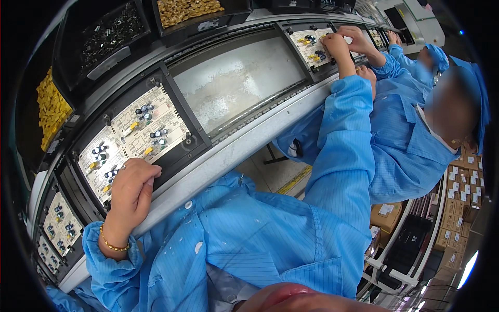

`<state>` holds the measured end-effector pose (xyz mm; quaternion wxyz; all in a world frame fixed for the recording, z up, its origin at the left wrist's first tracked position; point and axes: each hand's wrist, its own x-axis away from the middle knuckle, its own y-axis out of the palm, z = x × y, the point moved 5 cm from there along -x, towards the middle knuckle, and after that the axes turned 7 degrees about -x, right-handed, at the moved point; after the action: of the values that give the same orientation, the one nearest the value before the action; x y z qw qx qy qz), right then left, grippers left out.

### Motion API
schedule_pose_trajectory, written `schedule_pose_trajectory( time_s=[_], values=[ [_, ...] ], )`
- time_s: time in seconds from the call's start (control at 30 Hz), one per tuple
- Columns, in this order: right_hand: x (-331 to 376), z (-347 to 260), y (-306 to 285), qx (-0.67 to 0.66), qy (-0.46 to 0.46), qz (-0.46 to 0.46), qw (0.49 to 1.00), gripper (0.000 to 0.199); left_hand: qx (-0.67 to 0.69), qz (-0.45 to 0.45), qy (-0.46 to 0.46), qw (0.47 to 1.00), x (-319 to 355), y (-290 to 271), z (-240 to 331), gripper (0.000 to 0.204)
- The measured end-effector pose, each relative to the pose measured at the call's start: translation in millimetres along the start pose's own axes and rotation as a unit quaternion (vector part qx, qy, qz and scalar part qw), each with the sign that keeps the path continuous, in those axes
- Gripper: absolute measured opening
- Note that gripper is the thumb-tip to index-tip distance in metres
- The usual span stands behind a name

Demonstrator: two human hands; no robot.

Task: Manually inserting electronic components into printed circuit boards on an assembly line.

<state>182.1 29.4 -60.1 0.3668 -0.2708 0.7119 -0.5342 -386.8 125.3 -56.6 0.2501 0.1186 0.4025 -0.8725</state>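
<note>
From the head view, the near circuit board [130, 148], set in a black frame [187, 108] just beyond the left hand [134, 187], already bore clusters of glossy, drum-shaped capacitors [158, 136] and blocky yellow parts [149, 151], while pale, flat stretches stood bare, though I couldn't tell whether any needed filling. The left hand's fingers were curled close together over the board's edge; the right hand [337, 48], well off to its right, bent its fingers down over a far circuit board [306, 48], likewise partly populated. What either hand pinched, if anything, I couldn't tell.
</note>
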Motion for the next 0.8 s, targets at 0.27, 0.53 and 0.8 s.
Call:
schedule_pose_trajectory(
  time_s=[0.27, 0.53, 0.8],
  values=[
    [-6, 7, 5, 0.037, 0.024, 0.020, 0.999, 0.020, -0.001, -0.012, 0.002, 1.000, -6, 9, 0, 0.022],
    [-10, -26, 11, 0.243, -0.079, -0.035, 0.966, 0.022, -0.013, -0.015, -0.001, 1.000, -5, 7, 0, 0.023],
    [-14, -51, -4, 0.224, -0.057, 0.035, 0.972, 0.022, -0.021, -0.006, 0.012, 1.000, 5, 1, 5, 0.026]
  ],
)
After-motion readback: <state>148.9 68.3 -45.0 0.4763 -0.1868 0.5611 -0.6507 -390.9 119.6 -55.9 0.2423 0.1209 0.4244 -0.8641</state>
